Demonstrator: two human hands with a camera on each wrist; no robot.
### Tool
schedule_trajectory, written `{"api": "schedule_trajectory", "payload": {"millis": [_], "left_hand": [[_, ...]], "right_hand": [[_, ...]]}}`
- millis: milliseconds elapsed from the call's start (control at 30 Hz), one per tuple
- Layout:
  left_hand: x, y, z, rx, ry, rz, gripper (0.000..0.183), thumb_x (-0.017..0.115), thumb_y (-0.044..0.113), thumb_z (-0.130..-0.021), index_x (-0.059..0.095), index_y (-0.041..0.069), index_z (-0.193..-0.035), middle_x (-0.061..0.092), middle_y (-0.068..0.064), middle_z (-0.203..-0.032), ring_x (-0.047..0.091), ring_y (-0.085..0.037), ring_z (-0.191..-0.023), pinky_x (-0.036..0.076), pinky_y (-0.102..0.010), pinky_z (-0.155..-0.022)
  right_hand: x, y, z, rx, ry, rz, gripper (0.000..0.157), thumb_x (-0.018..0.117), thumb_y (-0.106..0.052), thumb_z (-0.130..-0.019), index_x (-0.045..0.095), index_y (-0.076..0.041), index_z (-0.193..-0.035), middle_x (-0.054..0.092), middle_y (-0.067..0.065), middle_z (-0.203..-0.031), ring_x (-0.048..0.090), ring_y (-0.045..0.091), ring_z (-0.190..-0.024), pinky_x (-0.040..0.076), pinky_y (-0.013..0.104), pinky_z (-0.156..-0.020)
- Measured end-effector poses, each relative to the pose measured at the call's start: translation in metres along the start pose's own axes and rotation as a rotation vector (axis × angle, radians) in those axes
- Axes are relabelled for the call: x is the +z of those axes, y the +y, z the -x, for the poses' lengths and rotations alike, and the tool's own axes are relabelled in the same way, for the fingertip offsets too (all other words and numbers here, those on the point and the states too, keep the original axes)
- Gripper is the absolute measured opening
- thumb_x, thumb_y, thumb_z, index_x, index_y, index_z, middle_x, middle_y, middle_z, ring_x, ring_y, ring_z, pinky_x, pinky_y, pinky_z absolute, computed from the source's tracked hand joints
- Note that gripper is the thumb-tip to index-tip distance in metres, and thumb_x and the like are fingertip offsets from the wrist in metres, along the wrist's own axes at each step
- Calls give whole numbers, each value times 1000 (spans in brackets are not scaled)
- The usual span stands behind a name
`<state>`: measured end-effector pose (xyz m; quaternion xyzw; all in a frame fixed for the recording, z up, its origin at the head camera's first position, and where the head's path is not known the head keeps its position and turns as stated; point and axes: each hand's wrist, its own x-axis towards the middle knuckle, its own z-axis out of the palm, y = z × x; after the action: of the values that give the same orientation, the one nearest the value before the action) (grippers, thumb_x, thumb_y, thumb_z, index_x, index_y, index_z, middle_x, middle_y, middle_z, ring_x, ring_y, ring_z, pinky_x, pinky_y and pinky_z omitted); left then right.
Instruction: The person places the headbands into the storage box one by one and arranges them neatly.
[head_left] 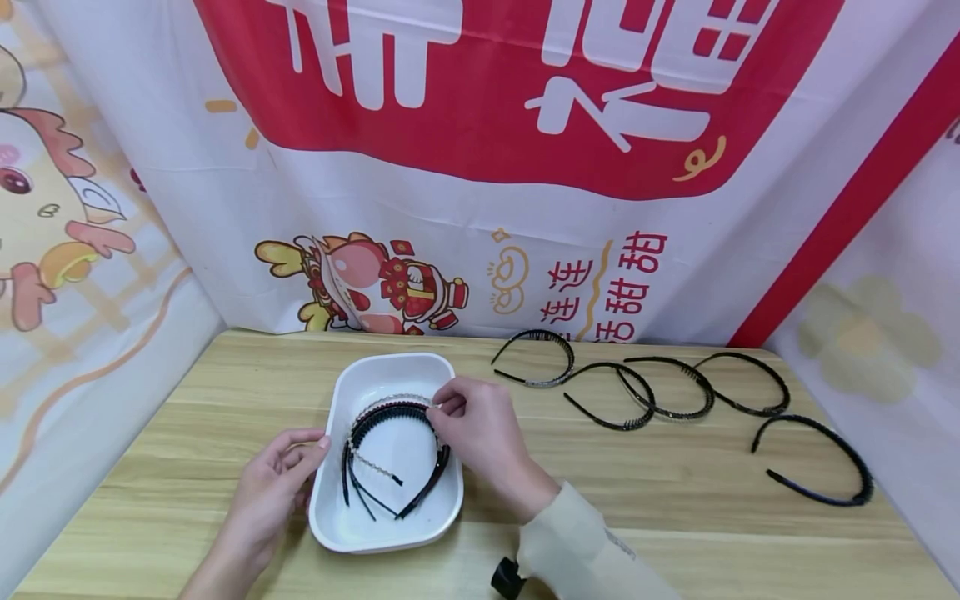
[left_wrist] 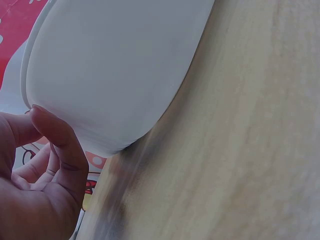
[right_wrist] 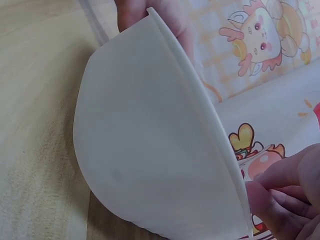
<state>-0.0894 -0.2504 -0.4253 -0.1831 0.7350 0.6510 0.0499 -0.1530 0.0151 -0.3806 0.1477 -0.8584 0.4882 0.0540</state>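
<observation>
In the head view I watch the left hand (head_left: 273, 479) at nine o'clock of the white tray (head_left: 330, 523); its thumb and finger pinch the rim. The right hand (head_left: 480, 421) reaches in from two o'clock, with the fingers close together. They seem to pinch the pale beaded headband (head_left: 377, 468), but I cannot see the contact fully.

This beaded headband lies in the tray, over the black headbands (head_left: 430, 485), one free end toward six o'clock. Five more loose headbands (head_left: 571, 360) rest on the table (head_left: 637, 508), from two to three o'clock of the tray.

For good work here, I judge that the pinch should be light and only on the one band, because the toothed pieces below can catch it. I would move it straight up or down, not sideways, and let the left fingers steady the rim, without tilting the tray. Thin arms could bend if pulled apart strongly.
</observation>
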Motion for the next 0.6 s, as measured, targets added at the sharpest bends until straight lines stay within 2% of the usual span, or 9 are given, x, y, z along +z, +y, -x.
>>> {"api": "schedule_trajectory", "payload": {"millis": [267,600], "left_hand": [[-1,1,1,1,0,-6,43,72,36,-105,58,14,-140,75,14,-100,67,-10,-88,57,-25,-70],[0,-1,0,-4,-5,-3,42,71,34,-106,58,14,-140,76,14,-99,67,-10,-86,56,-25,-68]], "right_hand": [[-4,4,3,70,-17,-105,5,83,-8,-92,79,-9,-91,74,2,-76,67,8,-63,59,22,-56],[-1,1,3,61,-49,-62,5,84,-8,-91,79,-9,-91,76,1,-79,67,10,-66,58,21,-58]]}}
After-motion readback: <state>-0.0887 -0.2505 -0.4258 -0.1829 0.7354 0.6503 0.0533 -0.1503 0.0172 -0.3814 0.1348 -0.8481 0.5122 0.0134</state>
